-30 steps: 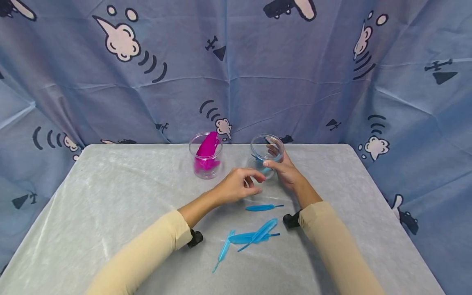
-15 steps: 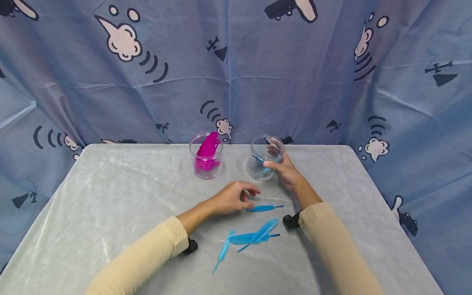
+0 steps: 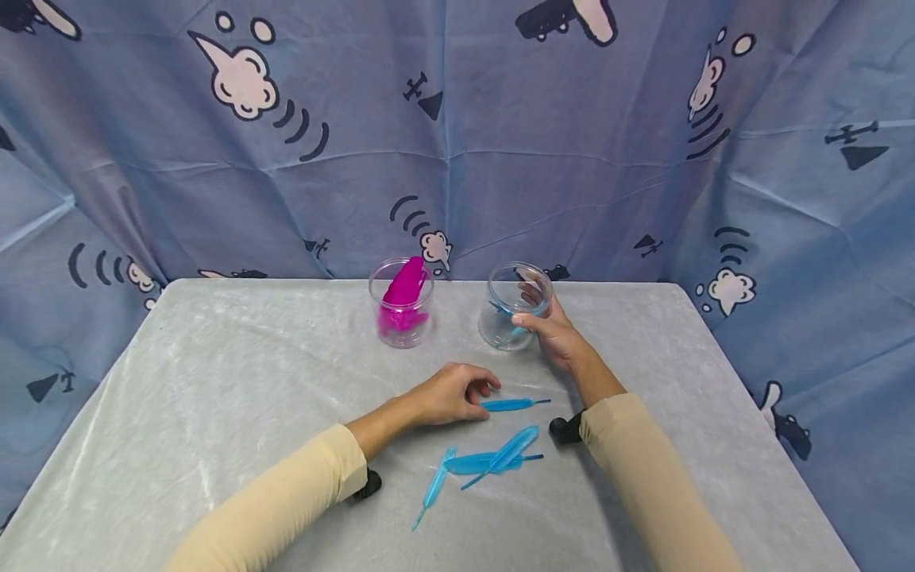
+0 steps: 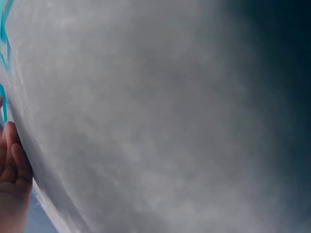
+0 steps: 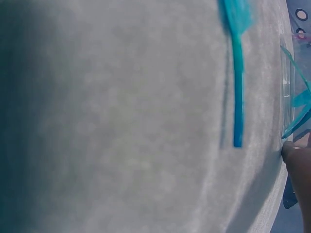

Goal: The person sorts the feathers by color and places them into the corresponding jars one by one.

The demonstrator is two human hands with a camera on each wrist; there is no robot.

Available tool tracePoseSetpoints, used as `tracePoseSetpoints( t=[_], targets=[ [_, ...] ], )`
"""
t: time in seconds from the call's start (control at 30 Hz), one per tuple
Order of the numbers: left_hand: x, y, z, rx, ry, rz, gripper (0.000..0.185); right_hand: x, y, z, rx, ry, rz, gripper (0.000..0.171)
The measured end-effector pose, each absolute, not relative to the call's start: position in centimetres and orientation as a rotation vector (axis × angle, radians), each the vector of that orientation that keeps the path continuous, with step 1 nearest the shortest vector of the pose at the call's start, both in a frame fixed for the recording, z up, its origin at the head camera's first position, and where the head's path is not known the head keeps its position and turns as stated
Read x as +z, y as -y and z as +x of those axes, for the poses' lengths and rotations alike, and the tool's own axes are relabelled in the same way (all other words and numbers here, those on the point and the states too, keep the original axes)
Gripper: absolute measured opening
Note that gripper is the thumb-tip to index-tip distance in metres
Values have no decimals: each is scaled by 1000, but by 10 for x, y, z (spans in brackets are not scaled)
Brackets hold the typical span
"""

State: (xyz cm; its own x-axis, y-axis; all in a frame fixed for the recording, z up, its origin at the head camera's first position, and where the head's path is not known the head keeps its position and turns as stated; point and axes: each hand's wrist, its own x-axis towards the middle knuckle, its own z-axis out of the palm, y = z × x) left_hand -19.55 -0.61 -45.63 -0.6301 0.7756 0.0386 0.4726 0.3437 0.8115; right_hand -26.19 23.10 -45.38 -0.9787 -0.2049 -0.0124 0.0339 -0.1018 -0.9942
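Observation:
My right hand grips the right side of a clear jar, thumb in front and fingers behind. Some blue feathers show inside that jar. My left hand is low over the table, its loosely bent fingers and thumb right at the left tip of a single blue feather. That tip is partly hidden by the hand. Nearer the front lie several more blue feathers: two crossed and one slanting feather beside them. In the right wrist view a blue quill points down across the cloth.
To the left of the gripped jar stands a second clear jar with magenta feathers rising above its rim. A pale grey cloth covers the table. Behind it hangs a blue printed curtain.
My left hand has come away from the right jar, down toward the front, to the tip of the single blue feather. The right hand keeps its grip on the jar.

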Motion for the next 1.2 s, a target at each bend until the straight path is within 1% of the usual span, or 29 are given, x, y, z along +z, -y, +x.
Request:
tracePoseSetpoints(
  t=[0.23, 0.43, 0.7, 1.2],
  targets=[
    [-459, 5, -195, 1156, -2301, 1118, 36, -453, -231, -262, -2201, -1993, -190, 82],
    [-459, 4, -196, 1146, -2312, 1107, 29, -454, -232, -263, -2197, -2000, -195, 80],
    [-456, 3, -195, 1150, -2314, 1117, 28, -455, -232, -262, -2189, -2011, -199, 82],
    [-452, 7, -198, 1235, -2330, 1095, 11, -455, -232, -263, -2198, -1997, -193, 82]
  ],
)
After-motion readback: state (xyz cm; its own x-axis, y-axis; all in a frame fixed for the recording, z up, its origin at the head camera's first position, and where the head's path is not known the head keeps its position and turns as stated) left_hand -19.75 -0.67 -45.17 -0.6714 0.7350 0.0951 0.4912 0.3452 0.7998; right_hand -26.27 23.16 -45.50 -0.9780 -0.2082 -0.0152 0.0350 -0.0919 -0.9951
